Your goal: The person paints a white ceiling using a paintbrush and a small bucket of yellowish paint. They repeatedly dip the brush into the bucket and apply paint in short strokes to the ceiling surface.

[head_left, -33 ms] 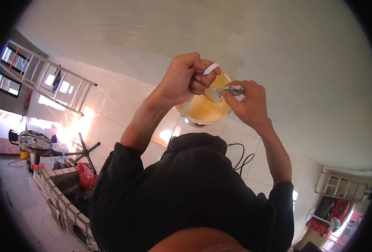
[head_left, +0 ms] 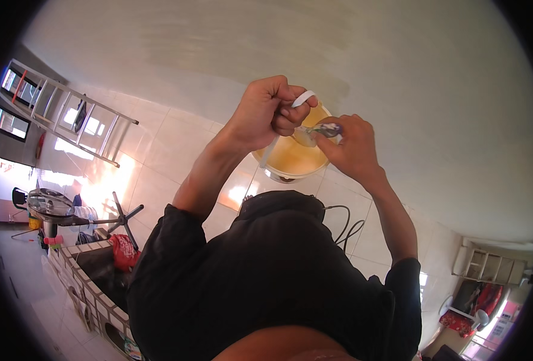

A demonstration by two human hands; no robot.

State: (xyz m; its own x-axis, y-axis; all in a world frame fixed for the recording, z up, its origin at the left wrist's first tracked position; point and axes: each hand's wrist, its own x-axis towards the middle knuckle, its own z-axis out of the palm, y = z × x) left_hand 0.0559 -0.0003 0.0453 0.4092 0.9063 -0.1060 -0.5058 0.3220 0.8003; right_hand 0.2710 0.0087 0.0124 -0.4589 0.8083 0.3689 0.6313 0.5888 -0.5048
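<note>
My left hand is closed in a fist around the white band-like handle of a bucket. The bucket hangs below my hands and is yellowish inside; its depth is partly hidden by them. Between the fingers and thumb of my right hand is a putty knife with a smeared handle. Its pale, fan-shaped head is over the bucket opening, close to my left knuckles, and its tip is partly covered.
A pale wall with a darker patch rises ahead, close beyond the bucket. Light floor tiles lie below. An aluminium ladder and a standing fan are at left, near a tiled ledge. A black cable loops beside my body.
My right hand has shifted slightly left with the putty knife, bringing its head nearer to my left fist. The left hand and bucket look almost unmoved.
</note>
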